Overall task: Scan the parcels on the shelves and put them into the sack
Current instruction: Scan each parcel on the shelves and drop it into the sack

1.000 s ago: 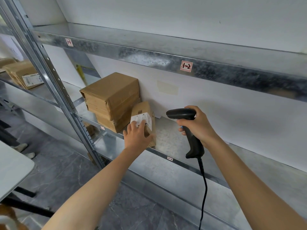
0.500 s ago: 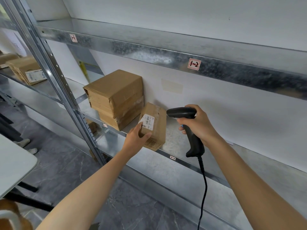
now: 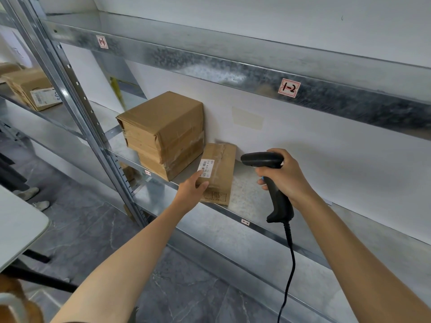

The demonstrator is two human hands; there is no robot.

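1. counter [image 3: 21,229]: white, rounded corner, nearest on the left, on dark legs over a grey marbled floor [image 3: 98,229].
2. cable [image 3: 289,264]: black, hangs down from the butt of the scanner on the right.
3. scanner [image 3: 278,201]: black, pistol-shaped, held upright above the middle shelf. its head is turned left toward the small parcel and is apart from it.
4. right grip [image 3: 288,180]: the person's right hand, fingers curled tight round the scanner's handle just under the head.
5. left grip [image 3: 191,192]: the person's left hand, at the near left corner of the small parcel. the thumb lies on the top face and the fingers run along the left edge, so it holds that corner.
6. small parcel [image 3: 221,173]: flat brown carton lying on the middle shelf, near end at the front lip, far end close to the wall. it sits just right of the stacked parcels. a white barcode label [image 3: 206,168] faces up on its left side.
7. middle shelf [image 3: 251,194]: galvanised steel, with small tags on its front lip.
8. stacked parcels [image 3: 163,127]: two taped brown cartons, one on top of the other, at the left end of the same shelf against the wall.
9. upright post [image 3: 77,101]: perforated steel, left of the stack.
10. pale shoes [image 3: 30,193]: on the floor at far left, belonging to someone else.
11. upper shelf [image 3: 233,66]: steel, front lip carrying a red-edged tag reading 1-2 [image 3: 289,88].
12. far parcel [image 3: 30,89]: brown carton with a white label, on the next shelving bay at far left.
13. wall [image 3: 326,148]: white, behind the shelves.
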